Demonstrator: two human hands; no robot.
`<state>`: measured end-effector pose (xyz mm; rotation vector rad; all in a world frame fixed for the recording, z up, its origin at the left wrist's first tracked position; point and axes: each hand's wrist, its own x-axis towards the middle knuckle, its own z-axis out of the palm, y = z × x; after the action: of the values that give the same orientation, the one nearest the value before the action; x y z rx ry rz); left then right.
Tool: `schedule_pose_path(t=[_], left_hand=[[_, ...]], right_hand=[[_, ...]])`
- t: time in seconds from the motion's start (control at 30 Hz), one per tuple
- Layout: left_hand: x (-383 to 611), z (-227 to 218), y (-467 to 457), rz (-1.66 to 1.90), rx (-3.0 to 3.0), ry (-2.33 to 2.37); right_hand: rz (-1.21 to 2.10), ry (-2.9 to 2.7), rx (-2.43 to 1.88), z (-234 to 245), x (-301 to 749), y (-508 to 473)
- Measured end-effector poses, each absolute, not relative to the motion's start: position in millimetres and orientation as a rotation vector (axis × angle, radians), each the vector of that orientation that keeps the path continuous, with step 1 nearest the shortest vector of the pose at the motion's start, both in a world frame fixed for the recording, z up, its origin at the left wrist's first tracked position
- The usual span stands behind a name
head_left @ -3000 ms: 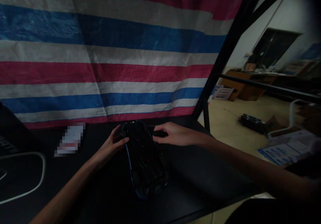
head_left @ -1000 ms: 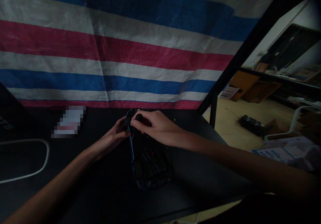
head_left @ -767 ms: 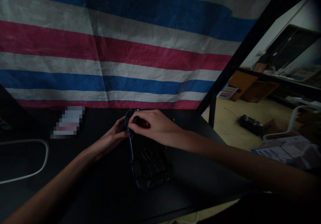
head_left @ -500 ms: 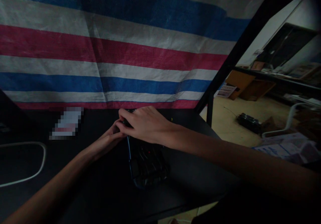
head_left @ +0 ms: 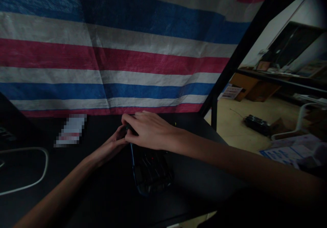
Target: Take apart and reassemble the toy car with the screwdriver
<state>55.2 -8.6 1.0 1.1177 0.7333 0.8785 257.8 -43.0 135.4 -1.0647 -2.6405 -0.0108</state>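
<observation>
A dark, ridged device point(head_left: 153, 170) with a blue edge and a tiny red spot lies on the black table point(head_left: 204, 173). I cannot tell its kind in this dim light. At its far end, my right hand point(head_left: 146, 129) is bent over with thumb and forefinger closed around a small dark part. My left hand point(head_left: 114, 141) meets it from the left, fingers closed at the device's far left corner. Its fingertips are partly covered by the right hand, so what they grip is hidden.
Striped plastic sheeting point(head_left: 153, 63) hangs behind the table, beside a black frame post point(head_left: 214, 109). A pixelated pale item point(head_left: 71, 130) and a white cable point(head_left: 46, 163) lie at left. On the floor at right are a black device point(head_left: 257, 124) and plastic packaging point(head_left: 283, 153).
The whole view has shifted slightly, with the scene lower in it. Both hands stay together at the device's far end, and the gap between right thumb and forefinger shows a little wider.
</observation>
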Motion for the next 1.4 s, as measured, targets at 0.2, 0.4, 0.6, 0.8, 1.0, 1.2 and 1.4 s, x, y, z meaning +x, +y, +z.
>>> schedule_pose_path(t=[0.2,0.4,0.6,0.8,1.0,1.2,1.4], left_hand=[[54,2,-9,0.864,1.111,0.73],[54,2,-8,0.877,1.142,0.705],[52,-2,-7,0.86,1.135,0.747],[48,-4,-9,0.852,1.15,0.774],[52,-1,-9,0.842,1.131,0.845],[54,0,-8,0.858,1.126,0.781],[56,0,-8,0.872,1.145,0.775]], right_hand=[[0.046,-2.66,-1.127,137,260,-43],[-0.012,-2.635,-1.079,138,258,-48],[-0.1,-2.644,-1.1,131,250,-48],[-0.072,-2.742,-0.929,141,245,-41],[0.073,-2.797,-0.815,148,248,-25],[-0.033,-2.796,-1.139,160,252,-31],[-0.037,-2.848,-0.933,152,260,-40]])
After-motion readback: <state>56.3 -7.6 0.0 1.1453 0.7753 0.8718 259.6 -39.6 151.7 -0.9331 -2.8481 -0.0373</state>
